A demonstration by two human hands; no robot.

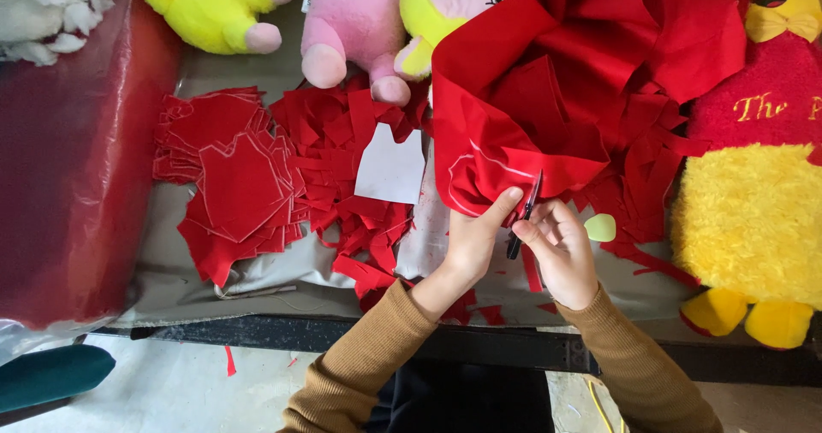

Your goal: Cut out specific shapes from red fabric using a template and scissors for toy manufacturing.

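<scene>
At the front edge of a cloth-covered worktable (171,287), your left hand (473,238) pinches the lower fold of a large red fabric sheet (548,82), thumb pressed up against the hem, fingers clamped on the cloth. Your right hand (561,253) is closed around dark scissors (524,215), blades pointing up into the fabric just beside a chalk-white traced line. Judging by this, the cut along that outline is under way; following it cleanly calls for keeping the cloth taut and turning it as the line curves. To the left lie a stack of cut red pieces (235,180), loose red scraps (342,133) and a white paper pattern (391,166). Plush toys (351,22) line the table's far side.
</scene>
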